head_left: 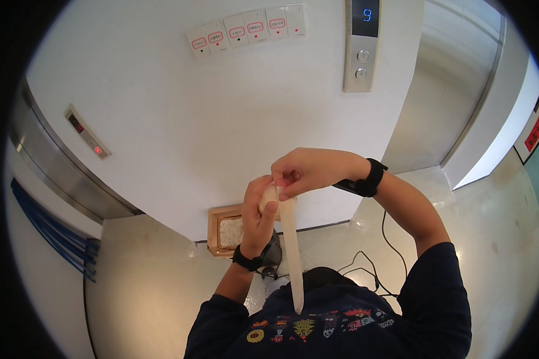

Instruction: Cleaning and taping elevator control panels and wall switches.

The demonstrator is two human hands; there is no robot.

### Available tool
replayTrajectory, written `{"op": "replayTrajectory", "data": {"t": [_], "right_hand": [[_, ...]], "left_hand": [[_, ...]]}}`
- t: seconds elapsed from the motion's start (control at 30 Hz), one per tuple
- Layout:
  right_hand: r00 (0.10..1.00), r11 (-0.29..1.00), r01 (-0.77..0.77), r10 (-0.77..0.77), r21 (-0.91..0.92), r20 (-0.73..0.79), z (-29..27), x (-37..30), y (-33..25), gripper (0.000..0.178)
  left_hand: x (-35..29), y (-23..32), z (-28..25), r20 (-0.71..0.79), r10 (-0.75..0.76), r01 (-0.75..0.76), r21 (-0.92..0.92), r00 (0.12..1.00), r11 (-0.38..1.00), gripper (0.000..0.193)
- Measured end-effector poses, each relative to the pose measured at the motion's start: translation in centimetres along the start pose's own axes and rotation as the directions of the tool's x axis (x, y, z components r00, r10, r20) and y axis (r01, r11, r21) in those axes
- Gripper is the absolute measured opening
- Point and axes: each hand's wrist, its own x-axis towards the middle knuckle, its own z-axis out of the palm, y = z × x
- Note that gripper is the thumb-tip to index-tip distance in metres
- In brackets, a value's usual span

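Observation:
My left hand [259,216] is closed around a roll of cream tape [270,195], thumb across its near side. Close against it, my right hand [314,172] is pinched at the upper end of the tape strip [290,254]; the fingertips partly hide what they grip. The pale strip hangs down from between the hands to the front of my dark printed shirt [323,326]. A black band circles each wrist. Much of the roll is covered by my fingers.
Ahead stands a white wall with a row of switches [247,30] and a lift call panel [361,54]. Metal lift doors [452,78] flank it. Below my left hand is a wooden-framed bin [221,230]. Black cables [365,266] lie on the floor; blue tubes [54,227] are at left.

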Motion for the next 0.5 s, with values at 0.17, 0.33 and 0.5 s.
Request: {"op": "replayTrajectory", "data": {"t": [0.17, 0.33, 0.5], "right_hand": [[0.993, 0.997, -0.079, 0.077, -0.02, -0.085, 0.0, -0.7, 0.2, 0.031], [0.96, 0.966, -0.252, 0.242, -0.056, -0.143, 0.4, -1.5, 1.6, 0.053], [0.978, 0.716, -0.125, 0.204, 0.687, -0.035, 3.2, -1.4, 3.3, 0.059]], "left_hand": [[0.2, 0.2, 0.4, -0.04, -0.016, 0.017, 0.013, 0.999, 1.0, 0.041], [0.4, -0.5, 0.4, 0.022, 0.055, -0.053, -0.081, 0.998, 0.995, 0.042], [0.5, -1.9, 0.5, 0.071, 0.144, -0.138, -0.091, 0.987, 0.986, 0.043]]}}
